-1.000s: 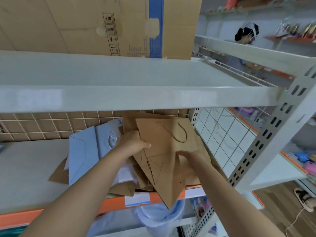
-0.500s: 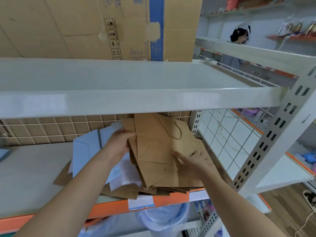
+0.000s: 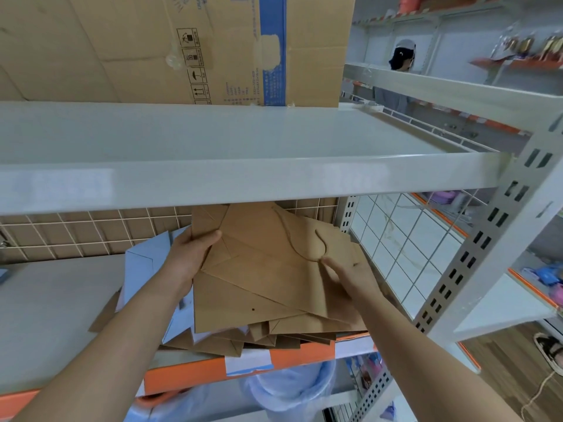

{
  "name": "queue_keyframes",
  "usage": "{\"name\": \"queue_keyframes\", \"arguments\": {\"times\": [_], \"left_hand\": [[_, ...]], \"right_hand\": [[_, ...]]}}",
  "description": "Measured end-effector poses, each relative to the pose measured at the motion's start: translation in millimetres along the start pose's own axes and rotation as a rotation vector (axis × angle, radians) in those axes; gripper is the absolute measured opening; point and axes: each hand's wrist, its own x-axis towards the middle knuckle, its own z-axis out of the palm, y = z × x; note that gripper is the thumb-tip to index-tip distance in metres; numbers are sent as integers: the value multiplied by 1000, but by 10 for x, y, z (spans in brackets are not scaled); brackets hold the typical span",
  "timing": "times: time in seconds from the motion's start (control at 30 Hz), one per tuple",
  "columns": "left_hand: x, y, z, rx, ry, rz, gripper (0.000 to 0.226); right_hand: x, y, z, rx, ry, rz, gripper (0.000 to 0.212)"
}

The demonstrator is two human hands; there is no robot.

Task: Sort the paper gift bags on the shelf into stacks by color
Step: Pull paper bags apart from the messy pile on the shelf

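A stack of flat brown paper gift bags (image 3: 262,278) lies on the right part of the grey shelf (image 3: 54,306), against the wire side panel. Its top bag shows a cord handle. My left hand (image 3: 189,254) grips the stack's left edge, thumb on top. My right hand (image 3: 350,278) lies flat on the top bag near the handle, fingers straight. Light blue gift bags (image 3: 146,260) lie to the left, partly under my left arm and the brown stack. More brown bags stick out below the stack at the shelf's front edge.
An upper shelf board (image 3: 243,166) carries a large cardboard box (image 3: 182,47) and hides the back of the stack. A wire grid (image 3: 402,239) closes the right side. A bin with a blue liner (image 3: 292,388) stands below. A person (image 3: 402,60) stands in the far aisle.
The tilted brown bag in my hands has come down flat onto the brown stack. My left hand moved to the stack's left edge, my right hand now presses on top.
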Motion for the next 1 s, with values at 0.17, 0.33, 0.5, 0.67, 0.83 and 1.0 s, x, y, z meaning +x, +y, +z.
{"name": "queue_keyframes", "arguments": {"times": [0.17,0.33,0.5,0.67,0.83,1.0], "left_hand": [[-22,-15,-10,-43,15,-74,28],[-62,-6,-120,-177,217,4,21],[-137,46,-286,-178,272,55,12],[-333,8,-633,-213,287,59,25],[-569,-67,-1129,-262,330,89,37],[-756,-112,-1714,-292,425,93,32]], "right_hand": [[40,35,20,264,25,1,29],[10,8,-77,394,181,79,44],[-126,-75,-102,485,37,19,31],[-350,-275,98,519,-141,-9,29],[-560,-411,391,586,-155,-81,20],[-756,-482,638,599,-154,-113,18]]}}
